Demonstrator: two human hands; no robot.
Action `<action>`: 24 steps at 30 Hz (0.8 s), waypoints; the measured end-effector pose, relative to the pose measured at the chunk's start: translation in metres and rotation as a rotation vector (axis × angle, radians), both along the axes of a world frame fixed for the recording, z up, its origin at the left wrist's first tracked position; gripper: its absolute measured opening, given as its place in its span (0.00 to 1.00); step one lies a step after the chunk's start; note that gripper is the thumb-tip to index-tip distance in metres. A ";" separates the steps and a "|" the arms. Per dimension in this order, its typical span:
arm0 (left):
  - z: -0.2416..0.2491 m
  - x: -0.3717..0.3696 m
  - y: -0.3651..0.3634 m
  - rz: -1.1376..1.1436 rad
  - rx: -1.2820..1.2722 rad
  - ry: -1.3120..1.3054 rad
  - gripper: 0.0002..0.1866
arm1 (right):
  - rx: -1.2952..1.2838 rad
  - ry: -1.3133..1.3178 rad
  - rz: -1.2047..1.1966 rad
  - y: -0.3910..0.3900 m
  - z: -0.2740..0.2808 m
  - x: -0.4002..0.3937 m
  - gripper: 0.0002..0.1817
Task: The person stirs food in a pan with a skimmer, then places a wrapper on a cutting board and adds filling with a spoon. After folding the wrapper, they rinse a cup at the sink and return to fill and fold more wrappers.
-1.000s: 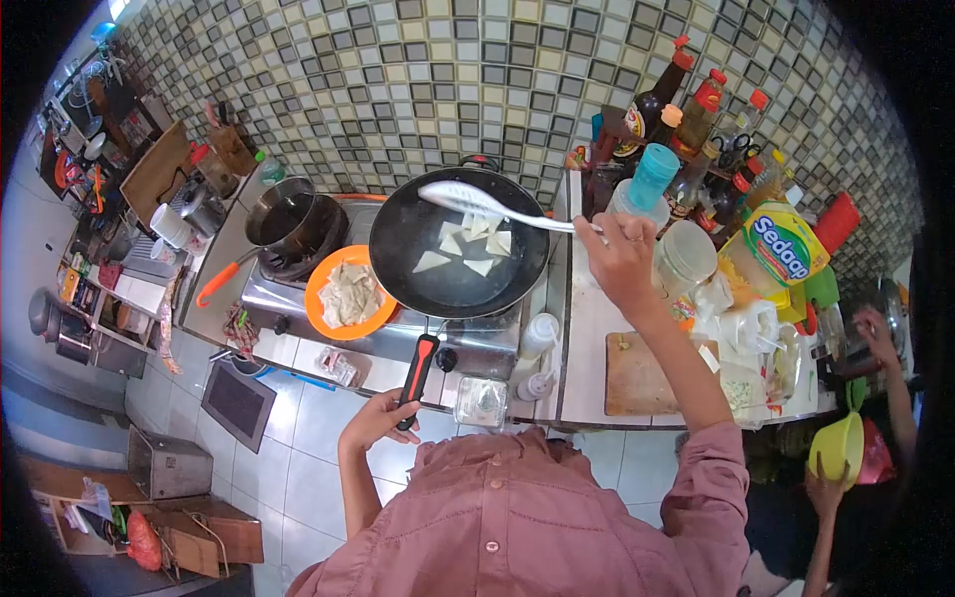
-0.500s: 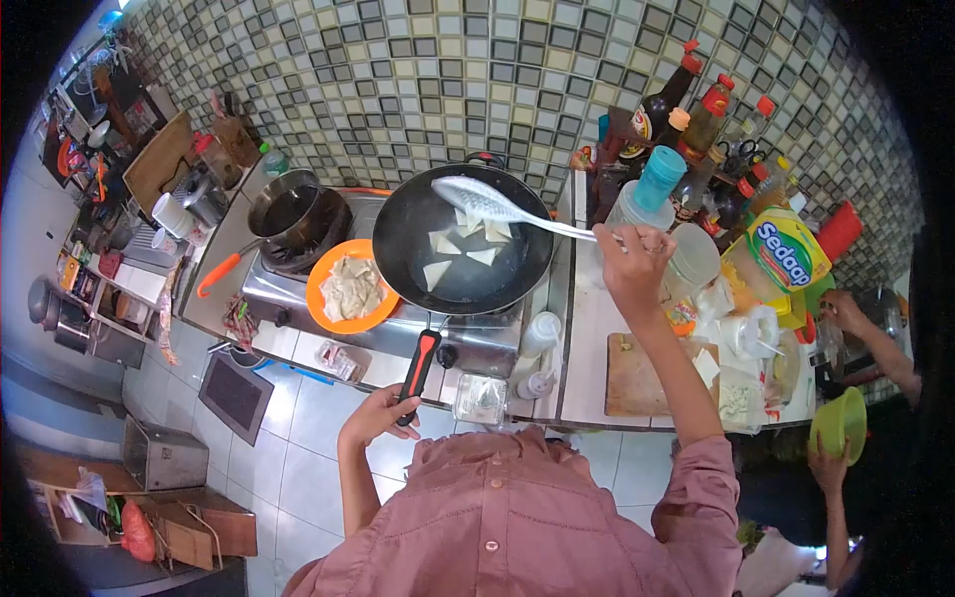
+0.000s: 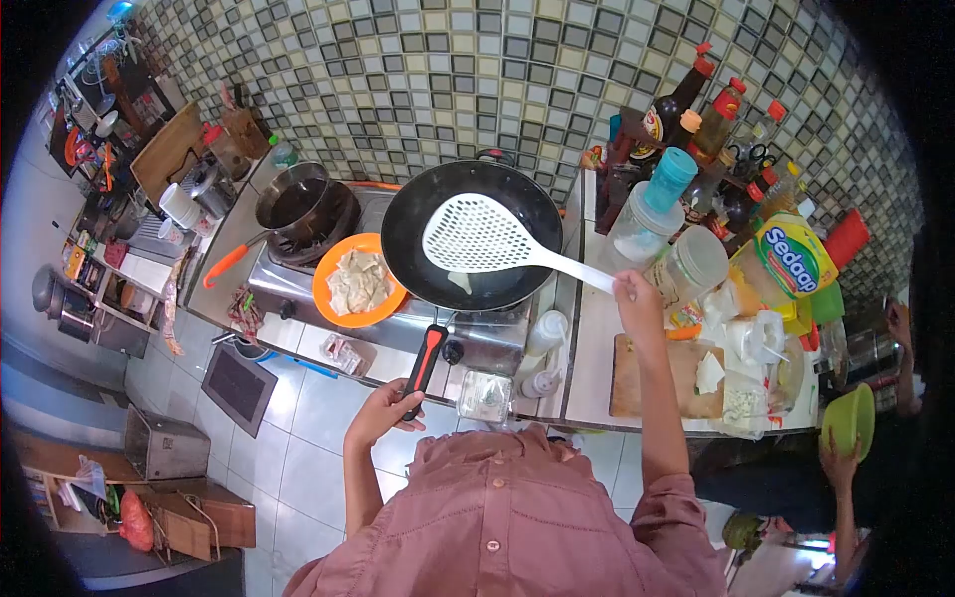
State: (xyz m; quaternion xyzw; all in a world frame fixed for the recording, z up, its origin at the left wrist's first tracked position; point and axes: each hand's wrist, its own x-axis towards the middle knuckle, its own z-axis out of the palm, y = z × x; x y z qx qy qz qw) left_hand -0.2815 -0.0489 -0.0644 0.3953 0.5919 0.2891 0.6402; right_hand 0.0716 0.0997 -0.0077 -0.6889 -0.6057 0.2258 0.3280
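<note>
My left hand [image 3: 386, 412] is wrapped round the black and red handle of the dark frying pan [image 3: 410, 261] on the stove. The handle of a white slotted skimmer [image 3: 477, 233] is gripped in my right hand [image 3: 637, 297]. The skimmer's broad perforated head is over the pan, face up, and hides most of what is in it. One pale piece [image 3: 460, 283] shows below the skimmer's edge. Left of the pan, an orange plate [image 3: 320, 289] holds a heap of pale folded pieces [image 3: 358, 282].
A saucepan [image 3: 290, 199] with an orange handle is on the left burner. On the right counter are bottles [image 3: 676, 99], jars [image 3: 645, 224] and a wooden cutting board [image 3: 629, 383]. At the far right another person's hand [image 3: 839, 460] holds a green bowl [image 3: 849, 423].
The skimmer has turned to show its flat perforated face and moved lower over the pan, covering most of the pale pieces. My right hand has moved down. My left hand still holds the pan handle.
</note>
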 end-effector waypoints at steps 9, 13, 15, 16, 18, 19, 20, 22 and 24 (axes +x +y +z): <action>-0.020 -0.006 -0.004 0.233 0.152 0.008 0.16 | -0.166 0.527 0.303 -0.043 0.006 -0.027 0.11; -0.037 -0.018 -0.004 0.282 0.205 0.067 0.15 | -0.294 0.658 0.312 -0.046 0.008 -0.025 0.09; -0.041 -0.022 -0.004 0.353 0.227 0.153 0.16 | -0.340 0.718 0.327 -0.046 0.009 -0.021 0.09; -0.040 -0.024 -0.005 0.355 0.227 0.152 0.16 | -0.385 0.736 0.299 -0.047 0.013 -0.017 0.10; -0.037 -0.025 -0.006 0.359 0.216 0.248 0.16 | -0.432 0.753 0.268 -0.050 0.022 -0.011 0.10; -0.040 -0.027 -0.007 0.355 0.214 0.247 0.16 | -0.405 0.768 0.214 -0.050 0.027 -0.009 0.10; -0.045 -0.030 -0.007 0.336 0.230 0.282 0.15 | -0.376 0.782 0.159 -0.050 0.030 -0.007 0.10; -0.048 -0.033 -0.008 0.314 0.249 0.316 0.15 | -0.298 0.614 0.125 -0.048 0.031 -0.006 0.09; -0.049 -0.034 -0.008 0.285 0.252 0.412 0.11 | -0.217 0.447 0.094 -0.043 0.033 -0.008 0.09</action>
